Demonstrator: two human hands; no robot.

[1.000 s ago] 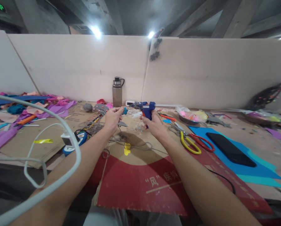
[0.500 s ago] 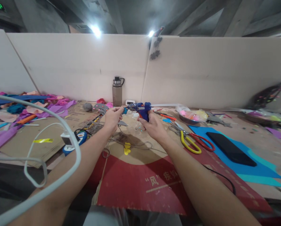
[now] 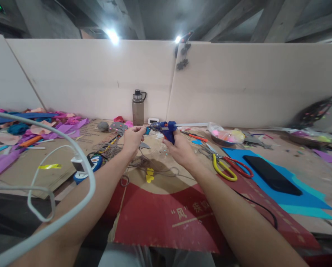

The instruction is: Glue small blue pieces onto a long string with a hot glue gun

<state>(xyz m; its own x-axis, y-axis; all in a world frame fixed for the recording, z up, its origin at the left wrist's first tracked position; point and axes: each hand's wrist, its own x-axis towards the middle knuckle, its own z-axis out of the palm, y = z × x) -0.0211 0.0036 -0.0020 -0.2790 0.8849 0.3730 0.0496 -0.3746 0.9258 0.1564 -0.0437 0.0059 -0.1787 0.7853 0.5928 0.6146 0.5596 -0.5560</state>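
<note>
A blue hot glue gun (image 3: 169, 129) is gripped in my right hand (image 3: 182, 149), its nozzle pointing left and a pale glue stick (image 3: 192, 125) trailing from its back. My left hand (image 3: 133, 140) pinches a small blue piece (image 3: 147, 131) right at the nozzle; whether the two touch I cannot tell. Below the hands, grey cord (image 3: 143, 163) lies in loose loops on the cardboard. Small yellow cut-outs (image 3: 149, 175) rest nearer to me on the same red and tan cardboard sheet (image 3: 166, 218).
Yellow- and red-handled scissors (image 3: 224, 168) and a black phone (image 3: 272, 174) on blue sheets (image 3: 311, 200) lie at right. A bottle (image 3: 138, 111) stands by the partition (image 3: 85, 81). A white cable (image 3: 90, 167) arches across the left, before a power strip (image 3: 88, 170) and coloured scraps (image 3: 43, 128).
The glue gun tips slightly and shifts a little left in my right hand. My left hand keeps its pinch at the nozzle. The rest looks the same.
</note>
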